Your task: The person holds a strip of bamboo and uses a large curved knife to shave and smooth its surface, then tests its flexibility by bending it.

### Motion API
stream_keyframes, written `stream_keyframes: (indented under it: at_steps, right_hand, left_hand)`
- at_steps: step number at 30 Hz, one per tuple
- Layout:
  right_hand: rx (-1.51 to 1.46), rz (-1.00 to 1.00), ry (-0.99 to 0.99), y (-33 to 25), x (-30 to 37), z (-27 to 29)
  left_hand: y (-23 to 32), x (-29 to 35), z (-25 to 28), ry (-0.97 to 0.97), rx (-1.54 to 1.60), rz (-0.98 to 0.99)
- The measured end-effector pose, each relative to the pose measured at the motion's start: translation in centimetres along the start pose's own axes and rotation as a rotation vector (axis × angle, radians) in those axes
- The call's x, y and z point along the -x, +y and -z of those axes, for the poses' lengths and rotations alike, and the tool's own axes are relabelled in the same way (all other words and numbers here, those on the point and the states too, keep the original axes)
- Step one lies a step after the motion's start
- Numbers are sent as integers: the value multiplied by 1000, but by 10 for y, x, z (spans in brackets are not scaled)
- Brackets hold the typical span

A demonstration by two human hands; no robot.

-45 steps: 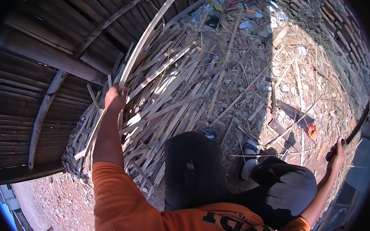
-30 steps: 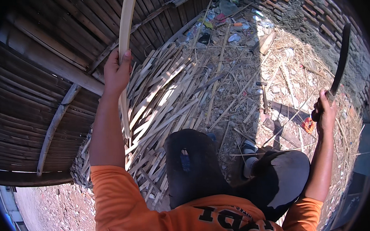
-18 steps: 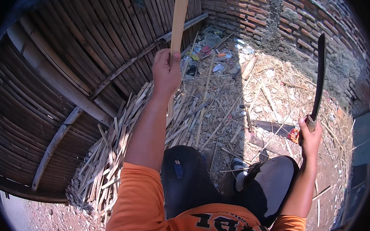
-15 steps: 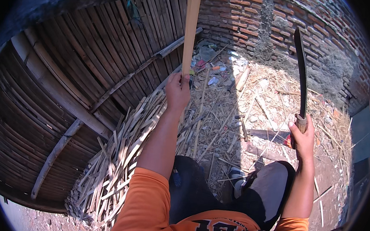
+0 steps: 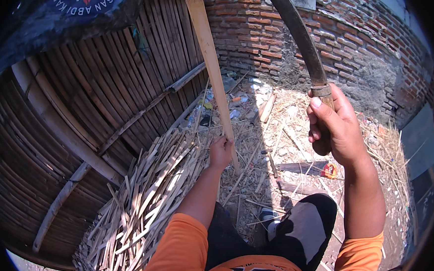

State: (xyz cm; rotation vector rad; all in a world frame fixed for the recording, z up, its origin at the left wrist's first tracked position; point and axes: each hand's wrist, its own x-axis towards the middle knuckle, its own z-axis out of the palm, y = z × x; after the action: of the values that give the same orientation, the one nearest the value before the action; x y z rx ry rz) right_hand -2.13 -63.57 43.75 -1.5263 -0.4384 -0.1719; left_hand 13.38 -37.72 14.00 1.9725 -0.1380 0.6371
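Observation:
A long, pale bamboo slat (image 5: 209,56) stands nearly upright in front of me, its top leaning slightly left. My left hand (image 5: 221,152) pinches it near the lower end, which reaches down toward the littered ground. On the right, my right hand (image 5: 339,125) is wrapped round the wooden handle of a machete (image 5: 301,36). The dark, curved blade points up and leans left, its tip cut off by the picture's upper edge. Blade and slat are apart, with the brick wall showing between them.
Left of my knees lies a heap of split strips (image 5: 146,199) against a slatted bamboo wall (image 5: 66,115). A brick wall (image 5: 256,38) rises ahead. Wood pieces (image 5: 298,168), straw and scraps litter the ground, and a hammer-like tool (image 5: 272,163) lies before my knees.
My right hand has lifted the machete up and to the left, closer to the slat. My left hand has come down with the slat, whose top end now shows.

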Motion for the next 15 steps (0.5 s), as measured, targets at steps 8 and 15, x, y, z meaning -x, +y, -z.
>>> stream_keyframes:
  at_steps: [8, 15]
  right_hand:
    - [63, 15, 139, 28, 8, 20]
    - [271, -108, 338, 113, 20, 86]
  left_hand:
    - [33, -48, 56, 148, -139, -110]
    - [59, -87, 217, 296, -547, -224]
